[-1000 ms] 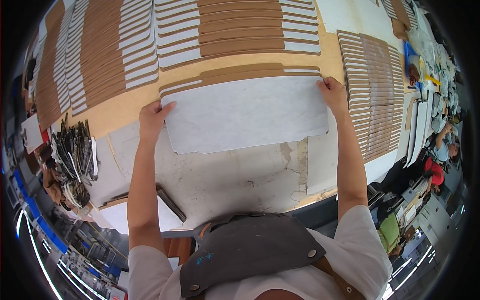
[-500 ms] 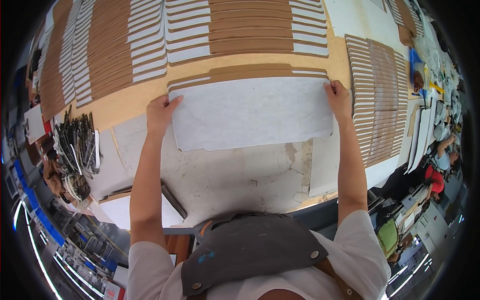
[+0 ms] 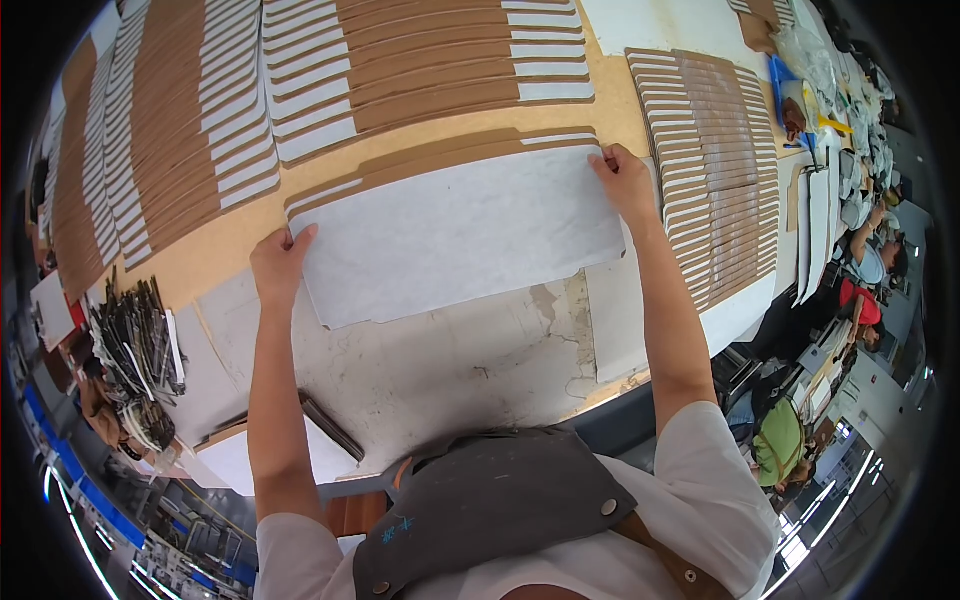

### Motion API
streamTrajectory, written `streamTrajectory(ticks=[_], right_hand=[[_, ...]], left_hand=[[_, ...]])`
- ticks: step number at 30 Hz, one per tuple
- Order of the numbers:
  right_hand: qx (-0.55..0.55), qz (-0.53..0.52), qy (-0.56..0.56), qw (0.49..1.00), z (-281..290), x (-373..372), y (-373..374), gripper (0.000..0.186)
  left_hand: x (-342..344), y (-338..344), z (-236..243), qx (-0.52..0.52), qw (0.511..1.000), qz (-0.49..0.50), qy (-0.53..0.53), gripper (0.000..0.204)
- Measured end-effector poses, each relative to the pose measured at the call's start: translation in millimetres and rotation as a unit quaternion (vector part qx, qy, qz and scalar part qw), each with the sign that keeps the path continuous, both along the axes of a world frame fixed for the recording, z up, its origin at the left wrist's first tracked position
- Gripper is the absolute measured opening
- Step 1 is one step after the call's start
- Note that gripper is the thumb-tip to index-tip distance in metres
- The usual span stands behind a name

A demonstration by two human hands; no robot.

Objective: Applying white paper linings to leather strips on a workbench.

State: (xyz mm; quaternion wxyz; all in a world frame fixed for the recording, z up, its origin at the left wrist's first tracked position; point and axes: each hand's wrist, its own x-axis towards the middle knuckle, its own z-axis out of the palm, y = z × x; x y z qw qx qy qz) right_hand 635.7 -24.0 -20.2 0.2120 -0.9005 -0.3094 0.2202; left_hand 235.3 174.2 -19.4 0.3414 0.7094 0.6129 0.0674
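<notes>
My left hand (image 3: 280, 255) pinches the left edge of a white sheet (image 3: 455, 235), its thumb over the top face. My right hand (image 3: 610, 170) has its fingers closed on the sheet's upper right corner. Brown tabbed card edges (image 3: 420, 155) with short white strips show along the sheet's far side, beneath it. The sheet lies between both hands over a tan work table (image 3: 210, 250) and a worn pale board (image 3: 440, 375).
Overlapped rows of brown-and-white cards (image 3: 430, 60) line the back and left; another row (image 3: 720, 180) stands at right. A pile of dark strips (image 3: 135, 360) sits at left, stacked boards (image 3: 265, 445) near my left forearm. Seated co-workers (image 3: 865, 310) appear at far right.
The whole view has shifted and tilted slightly, so the sheet and both hands appear further left, with the left side lower. Both hands still grip the sheet.
</notes>
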Motion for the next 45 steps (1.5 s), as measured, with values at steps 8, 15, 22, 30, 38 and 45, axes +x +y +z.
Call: streamTrajectory(ticks=[8,15,22,30,38,45], right_hand=[[-0.007,0.047,-0.172,0.984,-2,-23,3,0.022],[0.122,0.179,-0.274,0.937,-1,-27,-12,0.025],[0.186,0.330,0.026,0.925,11,-218,17,0.025],[0.200,0.550,0.105,0.804,35,-430,15,0.034],[0.256,0.582,0.006,0.772,37,-453,18,0.020],[0.195,0.482,0.291,0.803,74,-446,-4,0.011]], left_hand=[[-13,-7,-6,0.083,0.996,0.023,-0.010,0.033],[-115,-58,35,0.197,0.980,0.031,-0.026,0.011],[-229,-156,61,0.206,0.967,-0.079,0.125,0.027],[-250,-170,54,0.265,0.953,-0.115,0.095,0.034],[-268,-166,62,0.292,0.940,-0.167,0.059,0.027],[-336,-119,115,0.046,0.990,-0.125,0.041,0.033]])
